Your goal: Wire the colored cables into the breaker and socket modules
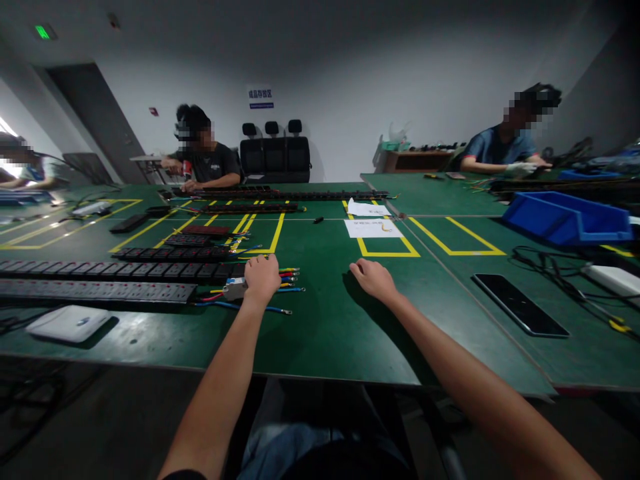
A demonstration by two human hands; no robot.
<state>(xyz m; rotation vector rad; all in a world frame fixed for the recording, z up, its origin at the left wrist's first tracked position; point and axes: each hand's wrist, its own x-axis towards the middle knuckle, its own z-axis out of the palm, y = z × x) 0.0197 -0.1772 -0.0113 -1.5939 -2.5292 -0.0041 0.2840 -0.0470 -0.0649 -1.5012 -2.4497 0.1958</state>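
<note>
My left hand (263,279) is closed over the wire end of a long black power strip (150,269), with coloured wires (290,275) tipped with metal lugs coming out to its right. Just below the hand sits a small grey connector block (235,288). In front of it lies a grey power strip (95,291) whose blue wire (260,307) reaches across the table. Off to the right, my right hand (374,279) hovers over the green tabletop with curled fingers; no object shows in it.
Shorter strips (170,254) lie behind the left hand. Papers (375,229), a phone (520,305), a blue bin (567,217), dark cables (555,273) and a white box (70,323) are on the table (325,340). Co-workers (210,160) sit across it and to the sides.
</note>
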